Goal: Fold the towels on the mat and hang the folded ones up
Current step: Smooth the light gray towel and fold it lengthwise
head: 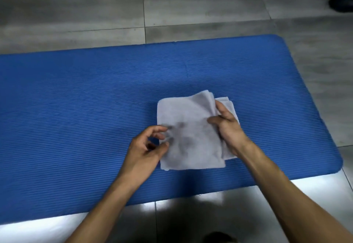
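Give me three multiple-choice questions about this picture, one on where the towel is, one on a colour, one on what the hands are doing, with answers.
1. Where does the towel lie?
A. On the bare floor tiles
B. On the right half of the mat
C. Hung on a rail

2. What colour is the mat?
A. Blue
B. Green
C. Red

3. What is the right hand doing?
A. Resting on the floor
B. Holding a hanger
C. Gripping the towel's right side

Answers: 1 B, the pale towel sits on the mat, right of its middle. 2 A, the ribbed mat is plainly blue. 3 C, the right hand's fingers close on the towel's layered right edge, while the left hand touches its left edge.
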